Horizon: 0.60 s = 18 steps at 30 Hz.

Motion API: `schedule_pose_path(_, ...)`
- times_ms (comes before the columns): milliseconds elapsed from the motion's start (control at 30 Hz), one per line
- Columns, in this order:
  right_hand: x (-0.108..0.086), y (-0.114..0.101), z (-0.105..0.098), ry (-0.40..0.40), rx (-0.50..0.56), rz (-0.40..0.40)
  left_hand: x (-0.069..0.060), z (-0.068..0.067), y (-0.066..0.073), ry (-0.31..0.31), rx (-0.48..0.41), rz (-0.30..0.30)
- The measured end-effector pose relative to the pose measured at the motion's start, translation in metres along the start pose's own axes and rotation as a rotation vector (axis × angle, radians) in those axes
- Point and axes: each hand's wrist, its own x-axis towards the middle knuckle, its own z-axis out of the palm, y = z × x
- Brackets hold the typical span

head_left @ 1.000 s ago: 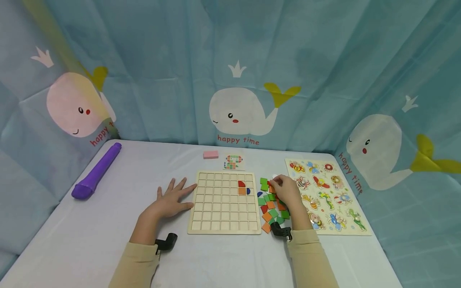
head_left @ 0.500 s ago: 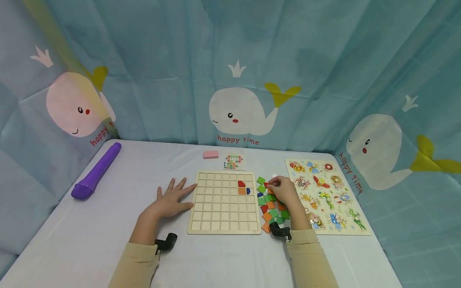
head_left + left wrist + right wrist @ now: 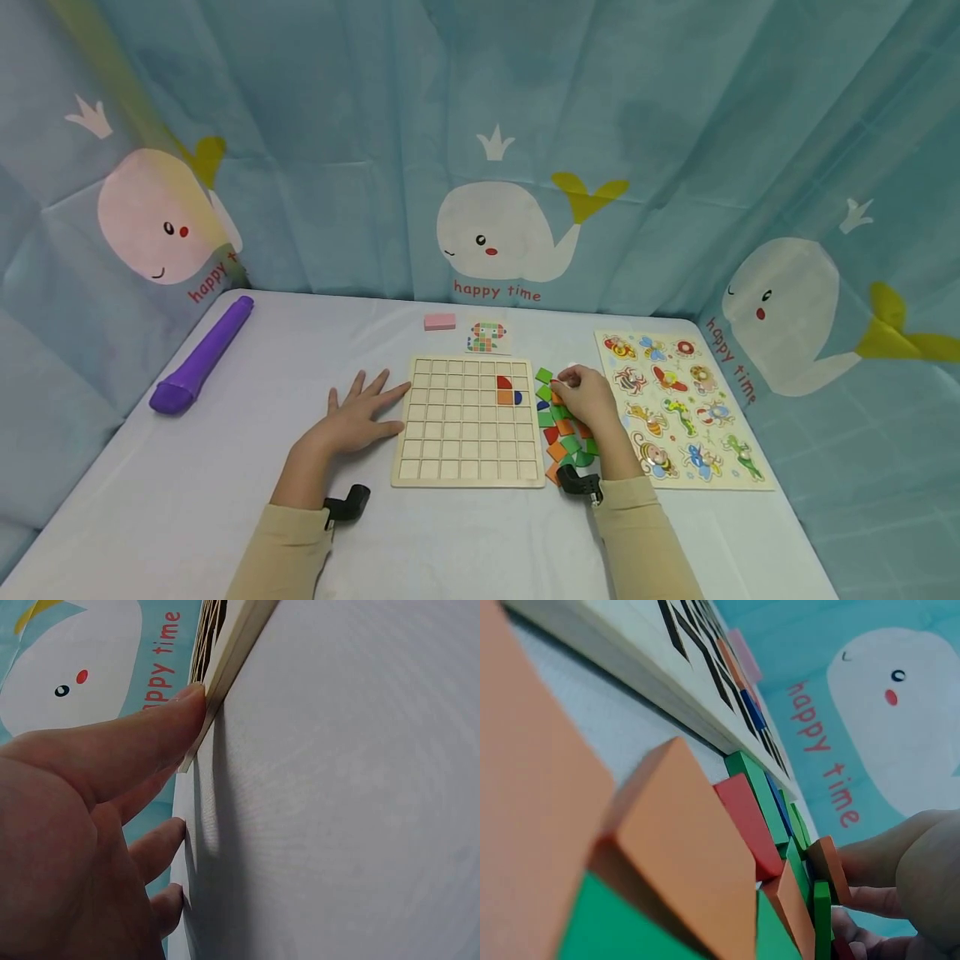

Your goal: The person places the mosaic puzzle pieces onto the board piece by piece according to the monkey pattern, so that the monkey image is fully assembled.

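Observation:
My left hand (image 3: 360, 422) lies with spread fingers at the left edge of the wooden grid board (image 3: 450, 483); in the left wrist view its thumb (image 3: 150, 742) touches the board's side. On the board, a red quarter-round piece (image 3: 503, 383), an orange square tile (image 3: 505, 398) and a blue half-round piece (image 3: 517, 398) sit in cells near the right. My right hand (image 3: 592, 400) is over the pile of coloured tiles beside the board. Its thumb and fingertips pinch a tilted orange tile (image 3: 831, 870); a red piece (image 3: 844, 949) shows partly below the fingers.
A patterned card (image 3: 487, 337) and pink block (image 3: 439, 322) lie behind the board. An insect puzzle board (image 3: 701, 417) stands right of my right hand. A purple tapered object (image 3: 202, 358) lies far left. A whale-print curtain (image 3: 337, 208) hangs around the table.
My right hand has shifted slightly left over the pile, and an orange tile has moved left with its fingertips. Green tiles near them have shifted. My left hand has stayed in place.

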Motion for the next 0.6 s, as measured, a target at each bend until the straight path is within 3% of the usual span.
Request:
schedule_pose_path(367,-0.002,-0.0027,-0.0038,-0.043,-0.004,0.076,0.0001,0.0008,-0.0003,-0.004,-0.007,0.002)
schedule_pose_path(600,-0.0007,-0.0027,-0.0086,-0.033,0.088,0.053,-0.0001,0.0007,-0.0003,0.0,0.002,-0.001)
